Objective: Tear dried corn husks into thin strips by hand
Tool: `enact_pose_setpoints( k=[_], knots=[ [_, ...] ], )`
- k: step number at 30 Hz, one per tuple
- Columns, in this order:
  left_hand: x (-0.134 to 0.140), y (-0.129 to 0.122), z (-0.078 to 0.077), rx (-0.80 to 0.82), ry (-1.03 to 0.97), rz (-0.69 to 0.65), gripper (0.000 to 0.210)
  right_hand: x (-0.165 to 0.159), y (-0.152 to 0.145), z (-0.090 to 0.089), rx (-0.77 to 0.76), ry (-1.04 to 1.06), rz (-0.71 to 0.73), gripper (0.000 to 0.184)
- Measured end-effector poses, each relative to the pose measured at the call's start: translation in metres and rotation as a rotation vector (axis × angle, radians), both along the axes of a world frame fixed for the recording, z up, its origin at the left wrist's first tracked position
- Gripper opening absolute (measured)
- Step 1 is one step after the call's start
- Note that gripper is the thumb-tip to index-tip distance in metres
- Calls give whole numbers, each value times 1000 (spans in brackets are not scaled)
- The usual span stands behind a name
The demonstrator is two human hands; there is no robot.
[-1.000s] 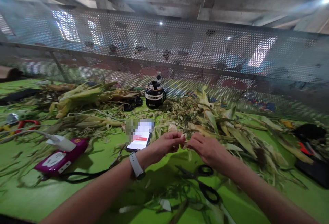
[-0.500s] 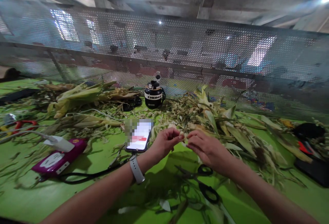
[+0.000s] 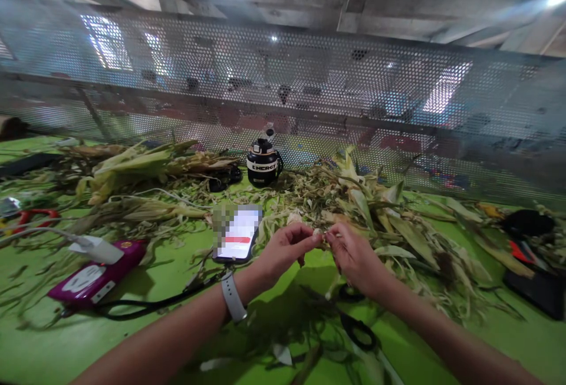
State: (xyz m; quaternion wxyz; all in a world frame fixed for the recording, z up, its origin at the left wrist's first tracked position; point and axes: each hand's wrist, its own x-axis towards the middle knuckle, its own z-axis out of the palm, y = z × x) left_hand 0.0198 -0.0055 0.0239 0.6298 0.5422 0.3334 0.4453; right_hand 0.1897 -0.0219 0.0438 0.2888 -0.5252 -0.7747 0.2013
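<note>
My left hand [image 3: 289, 249], with a grey watch [image 3: 233, 296] on its wrist, is closed in a pinch on a small pale piece [image 3: 317, 233], perhaps of corn husk. Facing it, my right hand [image 3: 354, 255] is also pinched shut, its fingertips against the same spot; what they grip is too small to make out. Scissors [image 3: 359, 331] with black handles lie on the green table [image 3: 177, 338] below my right hand, partly covered by it. Just beyond my fingers spreads a heap of husk strips and leaves [image 3: 367, 205].
A lit phone [image 3: 239, 234] lies left of my hands. Further left is a purple power strip [image 3: 95, 279] with a white plug [image 3: 97, 249]. A black bottle [image 3: 262, 167] stands before the perforated metal screen [image 3: 309, 90]. More corn husks [image 3: 132, 167] lie at the back left.
My right hand has turned and drawn in, so its fingertips now meet those of my left hand. It covers more of the scissors. The view has shifted slightly.
</note>
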Motion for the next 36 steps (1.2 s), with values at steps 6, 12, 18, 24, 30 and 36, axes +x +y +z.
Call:
enact_pose_setpoints(
  k=[6,12,18,24,30,36],
  knots=[
    [0,6,-10,-66,-48,3,38,1,2,-2,-288,240,19,25],
    [-3,15,-14,-168,-146,84,34,6,6,12,-391,451,35,42],
    [-6,21,-17,-234,-215,132,33,13,3,26,-510,624,176,46],
    [-5,18,-17,-186,-162,105,30,10,0,19,-236,440,311,21],
    [-4,13,-12,-172,-161,54,26,12,-2,25,348,189,259,20],
    [-1,10,-12,-190,-137,0,27,10,2,16,-108,352,232,39]
  ],
)
